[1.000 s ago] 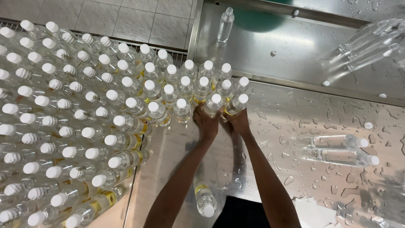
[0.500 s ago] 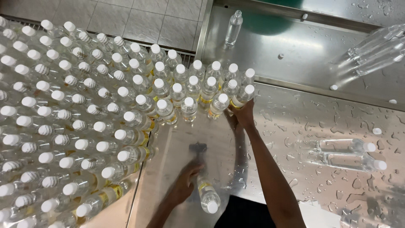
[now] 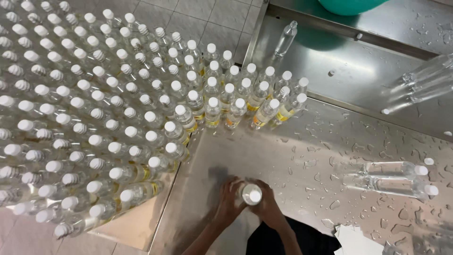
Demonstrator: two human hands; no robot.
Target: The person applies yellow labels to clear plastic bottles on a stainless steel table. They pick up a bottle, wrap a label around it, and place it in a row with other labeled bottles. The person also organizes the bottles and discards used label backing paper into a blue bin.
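Both hands on one bottle now. The left hand (image 3: pixel 230 200) and the right hand (image 3: pixel 270 208) wrap the clear white-capped bottle (image 3: pixel 251 194) from either side, fingers clenched around its body, low on the wet steel bench (image 3: pixel 292 156) at six o'clock. Up at ten o'clock stands the packed block of capped bottles (image 3: pixel 94 118), its nearest row (image 3: pixel 236 106) at twelve. At three o'clock two bottles lying flat (image 3: pixel 387 177) rest among the water drops, and white paper sheets (image 3: pixel 356 241) sit at five o'clock. The risk, as I judge it: that bench is slick, the held bottle likely is too, so a loose grip could let it slide or tip. Pushed hard into the block, it could knock the front row over, domino fashion.
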